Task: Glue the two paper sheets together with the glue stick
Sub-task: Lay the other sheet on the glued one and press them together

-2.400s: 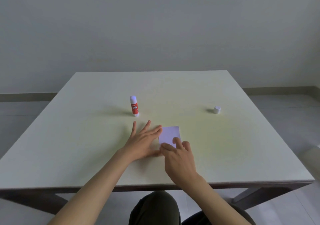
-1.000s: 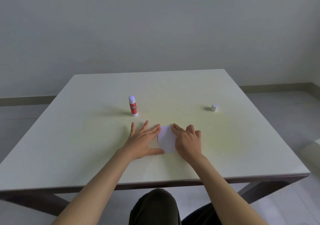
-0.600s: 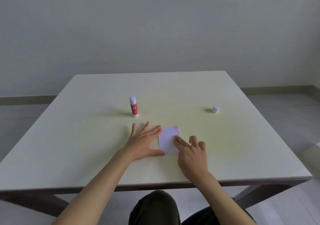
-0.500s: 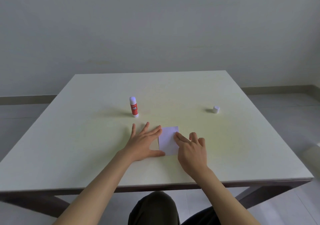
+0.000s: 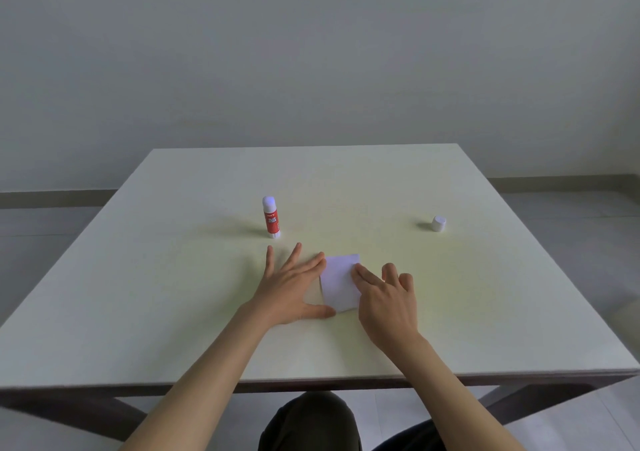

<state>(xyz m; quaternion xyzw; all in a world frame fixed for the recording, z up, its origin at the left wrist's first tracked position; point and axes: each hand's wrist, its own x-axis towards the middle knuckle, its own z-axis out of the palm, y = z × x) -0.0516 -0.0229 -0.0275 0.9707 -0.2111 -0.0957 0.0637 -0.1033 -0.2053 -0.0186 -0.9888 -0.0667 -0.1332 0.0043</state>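
While the glue stick (image 5: 270,217) stands upright and uncapped toward the left of the pale table (image 5: 173,294), its red label facing the camera, it sits well apart from both hands, just beyond the left one. The left hand (image 5: 289,286) lies flat on the tabletop with its fingers spread wide, gripping nothing; its index fingertip and thumb touch the left edge of the paper sheets (image 5: 338,282). These appear as one small white rectangle lying flat between the two hands, so I cannot tell the two layers apart. The right hand (image 5: 388,300) rests palm down with fingers extended, its index fingertip pressing on the paper's right side, while the other fingers lie on the table beside it; it holds nothing either. Farther right, and well apart from everything else, the small white cap (image 5: 438,224) sits on the table.
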